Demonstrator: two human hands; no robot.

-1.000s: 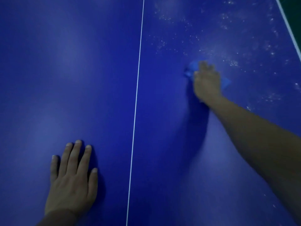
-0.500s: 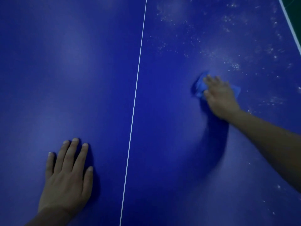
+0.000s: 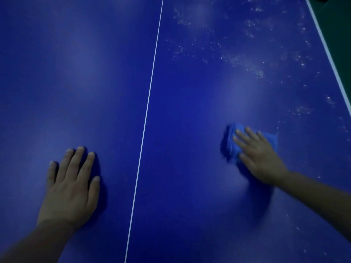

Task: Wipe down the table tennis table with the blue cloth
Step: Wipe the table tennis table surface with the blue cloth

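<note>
The left hand (image 3: 71, 184) was laid flat on the dark blue counter (image 3: 79, 76), palm down, in the lower left of the view. Its four fingers were held straight and close together, pointing away from the body, and the thumb was stretched out along the right side of the hand. Nothing was held by it; the hand was simply pressed open against the surface. The bare forearm was seen running back toward the lower left corner.

Just to the right of that hand, a thin white line (image 3: 146, 118) was drawn down the counter from the top edge to the bottom edge.

Further right, well apart from the line, the blue cloth (image 3: 232, 147) was lying bunched on the counter beneath the right hand (image 3: 260, 158). This hand was spread over the cloth with its fingers extended and slightly fanned, pointing up and to the left; the cloth was pressed down rather than gripped, and its edges were left showing beyond the fingertips and behind the knuckles. The right forearm was extended from the lower right edge, angled up and to the left.

Beyond the cloth, white specks (image 3: 245, 63) were scattered across the upper right of the counter. At the far right, a white edge stripe (image 3: 330, 59) was visible.
</note>
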